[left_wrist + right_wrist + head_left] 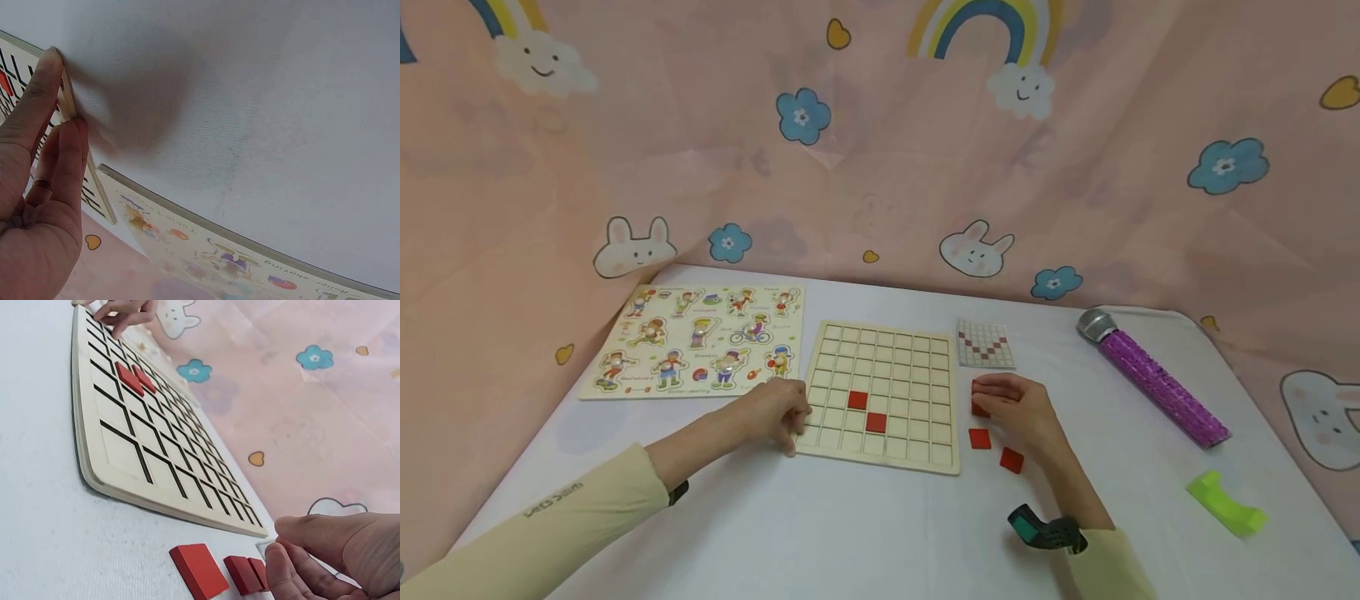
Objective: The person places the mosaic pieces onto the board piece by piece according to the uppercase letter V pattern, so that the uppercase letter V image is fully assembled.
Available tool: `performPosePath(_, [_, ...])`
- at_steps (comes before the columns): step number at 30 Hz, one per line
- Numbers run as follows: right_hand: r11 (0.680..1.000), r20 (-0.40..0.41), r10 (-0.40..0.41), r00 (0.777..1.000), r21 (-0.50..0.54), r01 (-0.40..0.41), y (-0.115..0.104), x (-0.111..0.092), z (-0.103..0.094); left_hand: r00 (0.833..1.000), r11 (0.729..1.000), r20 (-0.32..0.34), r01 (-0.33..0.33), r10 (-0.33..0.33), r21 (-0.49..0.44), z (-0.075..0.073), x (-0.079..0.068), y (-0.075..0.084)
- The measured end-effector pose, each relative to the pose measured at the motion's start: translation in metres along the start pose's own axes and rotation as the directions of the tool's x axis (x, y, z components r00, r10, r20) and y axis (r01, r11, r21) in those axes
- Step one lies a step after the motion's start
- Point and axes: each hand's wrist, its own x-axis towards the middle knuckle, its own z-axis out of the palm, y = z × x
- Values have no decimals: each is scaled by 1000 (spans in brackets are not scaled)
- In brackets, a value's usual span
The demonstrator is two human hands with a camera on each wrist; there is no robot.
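Observation:
A wooden grid board (917, 465) lies flat on the table, with two red square tiles, one (857, 400) and another (876, 422), set diagonally in its cells. At the board's left edge, my left hand (772, 412) pinches the rim between thumb and fingers (74, 134). To the right of the board, my right hand (1021, 410) hovers by loose red tiles (242, 575), partly hiding them in the head view. In the right wrist view its thumb and forefinger stand slightly apart, with no tile visible between them. Two more red tiles (980, 438) lie nearer to me.
A small card (985, 343) with a red V pattern lies beyond the right hand. A picture puzzle board (692, 340) is at the left. On the right lie a purple glittery microphone (1157, 379) and a green curved block (1225, 504). A pink printed curtain (865, 167) hangs behind.

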Motion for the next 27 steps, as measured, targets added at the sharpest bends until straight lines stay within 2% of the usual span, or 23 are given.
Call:
performPosePath(7, [1000,-25,-15,1000,-8,14,5,1,-18,1000,1000,-1,-28,28,14,-2,1,-1])
performPosePath(15, [999,-44,-50,998,-3,50,23,7,-39,1000,1000,8,22,-22,-15,-3,0,1])
performPosePath(22, [993,-85,-93,992,-79,87,32,15,-46,1000,1000,5,20,-20,-20,-2,-1,1])
performPosePath(27, [987,-103,-98,990,-135,83,35,20,-46,1000,1000,1,17,-17,-22,-2,-1,1])
